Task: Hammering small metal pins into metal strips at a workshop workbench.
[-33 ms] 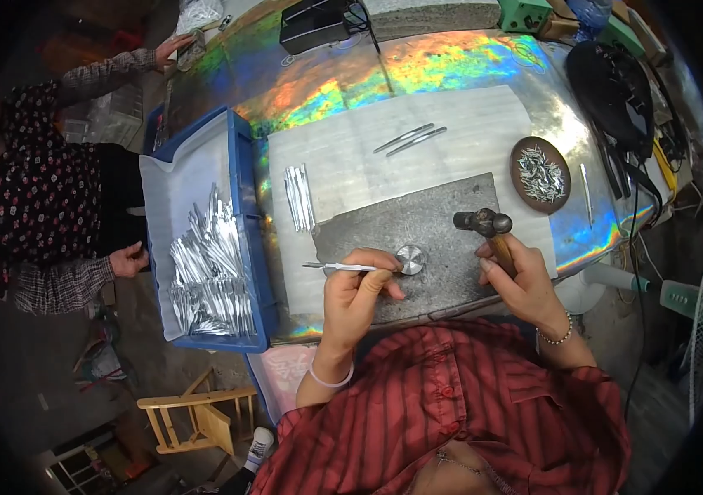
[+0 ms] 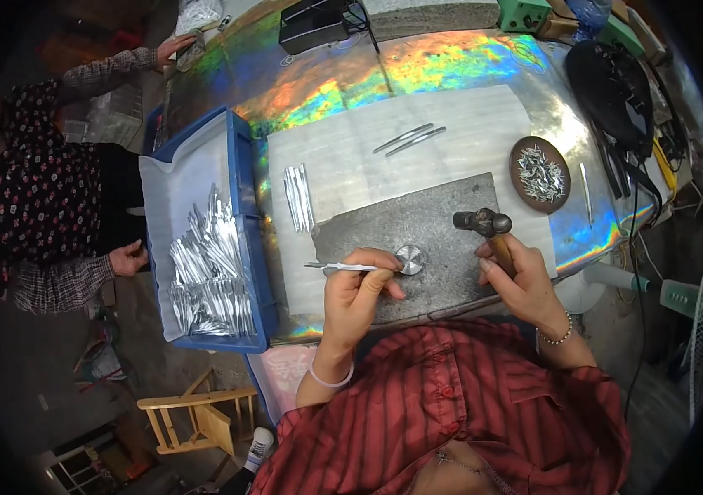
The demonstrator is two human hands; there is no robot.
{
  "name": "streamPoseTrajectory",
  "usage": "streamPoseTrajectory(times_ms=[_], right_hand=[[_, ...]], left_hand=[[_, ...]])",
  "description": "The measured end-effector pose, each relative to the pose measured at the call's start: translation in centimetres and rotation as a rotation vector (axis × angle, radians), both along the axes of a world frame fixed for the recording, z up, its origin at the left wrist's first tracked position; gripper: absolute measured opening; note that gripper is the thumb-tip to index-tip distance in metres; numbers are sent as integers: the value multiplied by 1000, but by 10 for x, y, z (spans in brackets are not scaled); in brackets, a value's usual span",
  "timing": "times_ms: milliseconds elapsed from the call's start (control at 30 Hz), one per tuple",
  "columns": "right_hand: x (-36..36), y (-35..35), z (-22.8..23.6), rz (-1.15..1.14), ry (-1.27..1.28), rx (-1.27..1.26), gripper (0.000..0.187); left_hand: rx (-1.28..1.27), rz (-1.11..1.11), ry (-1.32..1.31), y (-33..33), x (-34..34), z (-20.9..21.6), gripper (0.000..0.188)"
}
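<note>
- Pinching a slim silvery metal strip (image 2: 343, 266) between thumb and fingers of the left hand (image 2: 356, 289), above the near left part of a flat, rough, mottled grey slab (image 2: 393, 206), with the darker tip pointing out past the slab's left edge.
- Clamping the right hand (image 2: 523, 285) around the smooth wooden handle of a hammer (image 2: 483, 221), over the slab's right part, with a dark, round-ended metal head; holding both hands well apart.
- Showing a shiny round metal disc (image 2: 410, 260) on the slab, just beside the left fingertips; unable to tell whether touching.
- Spreading a thin, matte white sheet (image 2: 335, 148) under and beyond the slab, with two tapered strips (image 2: 416, 142) side by side past the far edge and a neat row of strips (image 2: 299, 200) near the left corner.
- Holding small, needle-like silvery pieces (image 2: 542, 175) in an oval brown bowl (image 2: 516, 177), right of the slab.
- Heaping many glossy, slender metal strips (image 2: 213, 272) on a white liner (image 2: 191, 161) inside a blue plastic crate (image 2: 248, 239), well left of the slab.
- Gleaming rainbow-coloured on the bench (image 2: 442, 62) surface beyond the slab.
</note>
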State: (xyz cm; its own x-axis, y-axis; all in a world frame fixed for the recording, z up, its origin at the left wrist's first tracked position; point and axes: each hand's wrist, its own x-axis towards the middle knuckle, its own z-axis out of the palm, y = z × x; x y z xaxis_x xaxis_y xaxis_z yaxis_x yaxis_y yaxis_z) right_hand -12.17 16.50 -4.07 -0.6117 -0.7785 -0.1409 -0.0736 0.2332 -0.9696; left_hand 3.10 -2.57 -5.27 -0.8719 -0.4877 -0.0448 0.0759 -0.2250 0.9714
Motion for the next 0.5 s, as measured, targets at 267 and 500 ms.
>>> streamPoseTrajectory(times_ms=[267, 500], right_hand=[[1, 4, -3, -15, 65, -2, 16], [-1, 5, -7, -19, 78, -17, 18]], left_hand=[[-167, -35, -58, 6, -4, -1, 8], [-283, -77, -83, 3, -5, -3, 7]])
